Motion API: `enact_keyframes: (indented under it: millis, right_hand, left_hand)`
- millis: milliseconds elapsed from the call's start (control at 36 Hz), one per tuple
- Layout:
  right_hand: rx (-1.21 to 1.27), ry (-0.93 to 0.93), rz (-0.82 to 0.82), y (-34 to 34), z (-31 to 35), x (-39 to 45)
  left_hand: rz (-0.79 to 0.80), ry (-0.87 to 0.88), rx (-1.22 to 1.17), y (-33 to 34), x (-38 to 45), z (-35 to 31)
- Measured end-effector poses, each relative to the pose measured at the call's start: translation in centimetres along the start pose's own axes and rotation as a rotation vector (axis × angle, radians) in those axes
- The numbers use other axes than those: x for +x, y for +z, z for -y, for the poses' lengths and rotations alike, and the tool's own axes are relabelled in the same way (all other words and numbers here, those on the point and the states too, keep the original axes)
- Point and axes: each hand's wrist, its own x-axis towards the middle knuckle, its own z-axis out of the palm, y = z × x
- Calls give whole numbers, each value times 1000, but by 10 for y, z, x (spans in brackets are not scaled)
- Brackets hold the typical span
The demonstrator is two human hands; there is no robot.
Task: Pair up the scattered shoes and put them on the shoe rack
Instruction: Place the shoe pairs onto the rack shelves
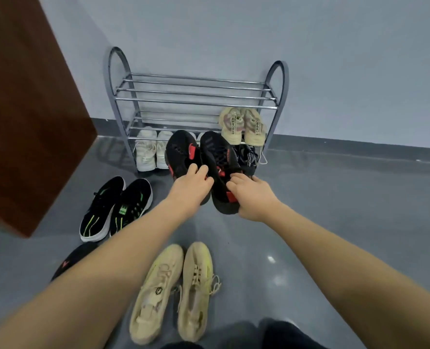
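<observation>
Shoes in black and red fill both hands, held up in front of the metal shoe rack (196,96) that stands against the grey wall (334,59). The left hand (192,187) curls its fingers round the heel end of the left black-and-red shoe (181,152); the right hand (253,197) grips the right black-and-red shoe (217,159) from the side, thumb and fingers wrapped on it. The two shoes touch side by side, toes pointing at the rack.

Its top shelf holds nothing. The middle shelf carries a beige pair (242,125) at the right end. The bottom shelf holds a white pair (152,149) at the left and a dark shoe (249,157) at the right, partly hidden behind the held shoes.

On the floor (334,210) lie a black-and-green pair (116,207), a cream pair (173,290) and a black shoe (72,260) partly hidden by the left forearm. A brown panel (25,109) stands at the left.
</observation>
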Motion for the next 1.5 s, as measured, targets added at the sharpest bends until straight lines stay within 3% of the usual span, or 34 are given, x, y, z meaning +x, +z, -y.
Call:
enact_keyframes:
  millis: [639,1028,1167,1250,1417,1500]
  right_hand:
    - [10,-209,-113,23,-112,193]
    - [45,-274,-196,36,-160,312]
    - [162,-255,-113,42,-161,339]
    - [177,-273,-60,50,-161,346]
    - [210,-248,-57,58,-159,348]
    - [191,-222,-65,59,-156,346]
  left_hand:
    - [-6,-173,-6,62,180,68]
    - [-235,-48,1,96,286,138]
    - [-133,-114,-6,114,296,141]
    - [-95,-199,-132,124,298,135]
    - [119,-391,-113,120,305,121]
    - [114,-499,-138,125,308,113]
